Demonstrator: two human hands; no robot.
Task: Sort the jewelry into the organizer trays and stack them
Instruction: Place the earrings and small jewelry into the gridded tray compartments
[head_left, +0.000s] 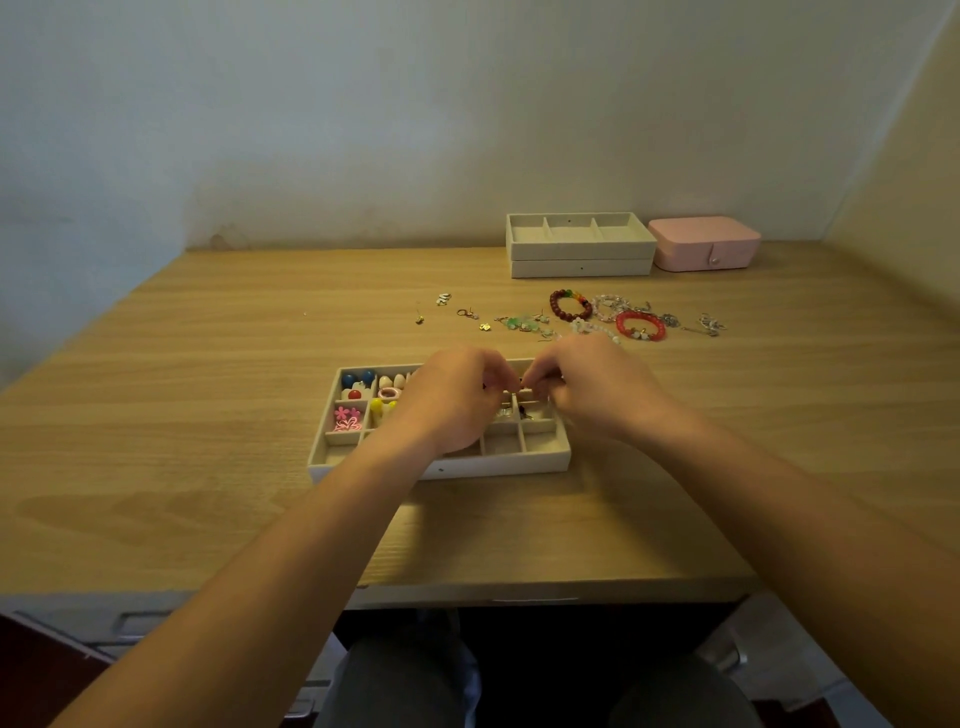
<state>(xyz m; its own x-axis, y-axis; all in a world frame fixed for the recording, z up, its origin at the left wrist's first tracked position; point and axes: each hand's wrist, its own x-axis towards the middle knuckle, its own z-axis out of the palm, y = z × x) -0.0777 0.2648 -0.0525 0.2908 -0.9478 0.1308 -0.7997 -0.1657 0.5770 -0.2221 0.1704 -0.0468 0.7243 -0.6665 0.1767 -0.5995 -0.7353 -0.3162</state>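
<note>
Left hand (452, 400), right hand (597, 389) pinch one tiny piece (522, 387), maybe earring, over one tray (447, 468); two stacked trays (582, 257).

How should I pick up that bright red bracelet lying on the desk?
Probably pinch the near arc of the red bracelet from above, one finger inside the ring. It lies flat on the desk, and other jewelry crowds its remaining sides.

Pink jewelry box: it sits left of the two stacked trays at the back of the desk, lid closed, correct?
Not quite. In the head view the pink jewelry box sits right of the two stacked trays, not left. It is at the back of the desk, lid closed.
</note>
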